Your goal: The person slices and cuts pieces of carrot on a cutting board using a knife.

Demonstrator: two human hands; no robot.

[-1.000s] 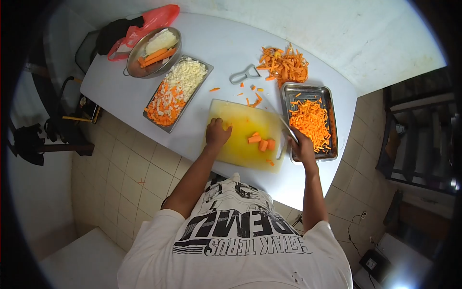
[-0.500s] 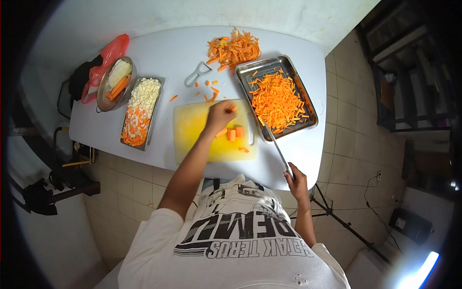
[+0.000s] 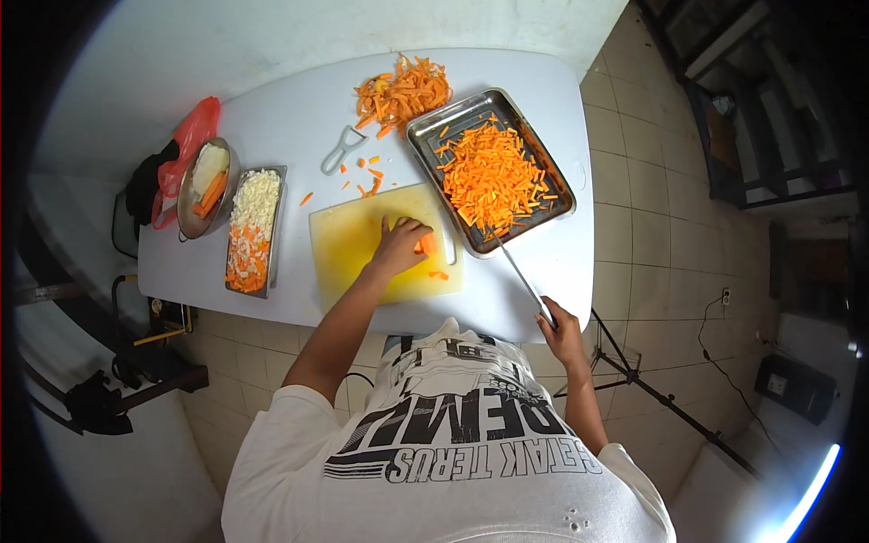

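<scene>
My left hand [image 3: 396, 248] is on the yellow-stained cutting board [image 3: 339, 237], its fingers closed around carrot chunks [image 3: 424, 243] near the board's right side. Small carrot bits [image 3: 439, 275] lie just below them. In my right hand [image 3: 564, 335], right of the board at the table's front edge, is the handle of a knife [image 3: 525, 281]. The blade points up and left, its tip at the near rim of a metal tray [image 3: 563, 187]. Cut carrot sticks [image 3: 493, 176] are heaped in that tray.
A peeler [image 3: 344, 149] and a pile of carrot peels [image 3: 403, 93] lie behind the board. To the left stand a narrow tray [image 3: 272, 258] of chopped white and orange pieces, a metal bowl [image 3: 188, 213] with whole vegetables, and a red bag [image 3: 195, 131]. A tripod [image 3: 670, 398] stands at the right.
My left hand has moved down onto the carrot chunks on the board. My right hand still holds the knife by the tray. The view has shifted, with the table's contents now further left.
</scene>
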